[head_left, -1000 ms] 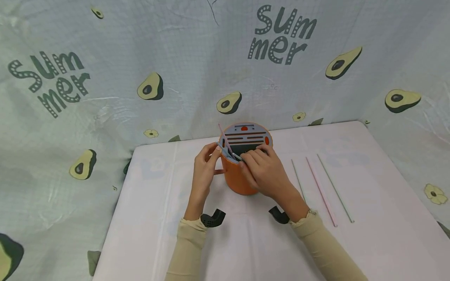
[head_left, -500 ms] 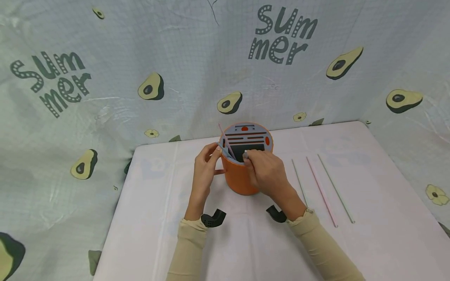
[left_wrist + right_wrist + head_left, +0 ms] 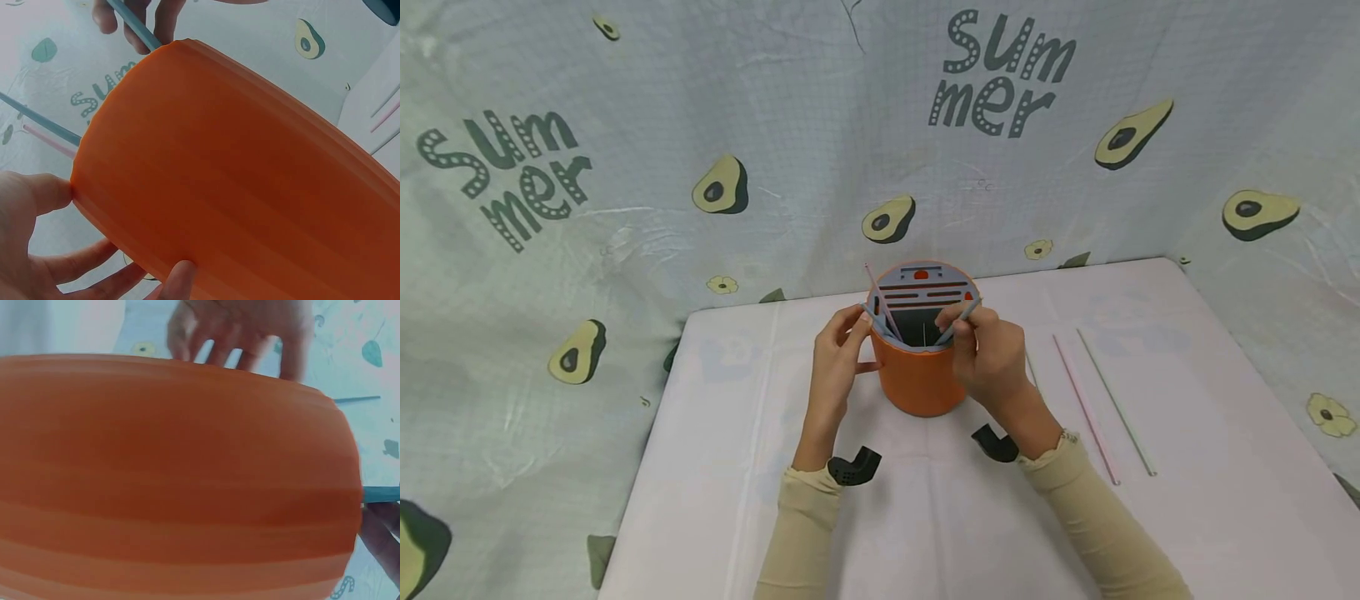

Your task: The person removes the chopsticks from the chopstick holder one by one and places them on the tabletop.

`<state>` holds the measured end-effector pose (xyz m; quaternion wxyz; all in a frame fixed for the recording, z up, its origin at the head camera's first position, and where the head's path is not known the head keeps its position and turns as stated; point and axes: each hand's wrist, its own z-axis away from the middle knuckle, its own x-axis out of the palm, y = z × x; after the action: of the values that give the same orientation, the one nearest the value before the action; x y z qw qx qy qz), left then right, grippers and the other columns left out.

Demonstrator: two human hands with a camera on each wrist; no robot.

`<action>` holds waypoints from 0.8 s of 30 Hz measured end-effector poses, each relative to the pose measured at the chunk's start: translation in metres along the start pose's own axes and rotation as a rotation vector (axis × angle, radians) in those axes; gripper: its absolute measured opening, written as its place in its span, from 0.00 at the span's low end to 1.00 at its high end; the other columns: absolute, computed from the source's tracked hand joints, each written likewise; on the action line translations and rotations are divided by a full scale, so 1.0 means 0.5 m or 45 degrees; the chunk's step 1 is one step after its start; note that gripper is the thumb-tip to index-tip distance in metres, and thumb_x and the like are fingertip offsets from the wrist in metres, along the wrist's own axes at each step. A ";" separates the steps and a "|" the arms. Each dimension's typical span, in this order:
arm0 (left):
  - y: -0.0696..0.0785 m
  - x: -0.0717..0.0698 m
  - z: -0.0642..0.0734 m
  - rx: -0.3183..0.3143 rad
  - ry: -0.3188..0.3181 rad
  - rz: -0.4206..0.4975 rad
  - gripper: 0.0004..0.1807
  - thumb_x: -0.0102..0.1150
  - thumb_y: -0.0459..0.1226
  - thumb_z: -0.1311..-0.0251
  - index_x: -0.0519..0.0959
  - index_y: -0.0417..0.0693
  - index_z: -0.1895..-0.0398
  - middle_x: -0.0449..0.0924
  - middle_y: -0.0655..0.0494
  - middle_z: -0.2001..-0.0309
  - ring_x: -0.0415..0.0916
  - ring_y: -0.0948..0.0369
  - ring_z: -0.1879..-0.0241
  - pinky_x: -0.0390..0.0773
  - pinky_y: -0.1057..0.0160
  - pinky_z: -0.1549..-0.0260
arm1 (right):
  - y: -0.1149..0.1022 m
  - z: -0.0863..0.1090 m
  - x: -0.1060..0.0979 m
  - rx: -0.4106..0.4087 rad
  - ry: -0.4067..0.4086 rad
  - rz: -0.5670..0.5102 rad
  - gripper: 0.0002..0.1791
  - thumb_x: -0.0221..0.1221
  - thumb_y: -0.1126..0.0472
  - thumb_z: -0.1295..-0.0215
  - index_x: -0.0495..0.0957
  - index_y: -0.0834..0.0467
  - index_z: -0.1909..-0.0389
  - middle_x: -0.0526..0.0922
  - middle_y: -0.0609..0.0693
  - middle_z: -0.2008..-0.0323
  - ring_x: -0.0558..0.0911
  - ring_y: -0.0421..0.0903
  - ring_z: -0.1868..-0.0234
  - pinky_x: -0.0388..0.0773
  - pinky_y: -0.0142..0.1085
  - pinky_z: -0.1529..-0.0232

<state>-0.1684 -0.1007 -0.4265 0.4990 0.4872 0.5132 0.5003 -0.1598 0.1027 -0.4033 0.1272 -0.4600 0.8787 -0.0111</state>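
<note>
From my end, through the head camera, I see an orange tub (image 3: 921, 387) upright on the counter (image 3: 737, 467), toward the far edge and about midway between the two far corners. It is round-walled and looks like plastic; the left wrist view gives me broad, shallow flutes down its side and a faintly scalloped rim. At the back of its mouth sits a pale grey panel (image 3: 921, 287), curved along the top, with long dark slots and small red patches.

The left hand (image 3: 837, 350) grips the tub's left side, thumb at the rim and fingers curved along the wall. Just beside that thumb a grey-blue strip (image 3: 872, 317) leans at the rim, next to a slim pink stick (image 3: 877, 287) slanting up out of the mouth. The right hand (image 3: 996, 354) pinches a smooth grey-blue rod (image 3: 964, 318) between thumb and fingers; it slants over the rim's right part, its lower end in the mouth.

Between the tub and the counter's right edge I count three thin, straight sticks lying well apart from the rim: a green stick (image 3: 1033, 371) partly hidden by the right hand, a pink rod (image 3: 1086, 408), and a longer-showing green rod (image 3: 1116, 400). Behind the far edge hangs a creased, slightly glossy sheet (image 3: 805, 125) printed with avocados and dotted lettering. Soft beige sleeves (image 3: 801, 533) end at the wrists, beside curved black mounts (image 3: 855, 467).
</note>
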 end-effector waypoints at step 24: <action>0.001 -0.001 0.001 -0.009 0.005 -0.014 0.22 0.54 0.46 0.23 0.77 0.47 0.33 0.78 0.49 0.36 0.79 0.52 0.38 0.92 0.55 0.68 | 0.008 -0.126 -0.073 0.501 0.297 -0.433 0.32 0.50 0.44 0.21 0.69 0.77 0.58 0.80 0.64 0.78 0.83 0.36 0.77 0.85 0.25 0.70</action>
<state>-0.1680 -0.1012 -0.4261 0.5025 0.4817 0.5149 0.5003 -0.1578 0.1284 -0.3353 0.1085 -0.5628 0.7786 -0.2555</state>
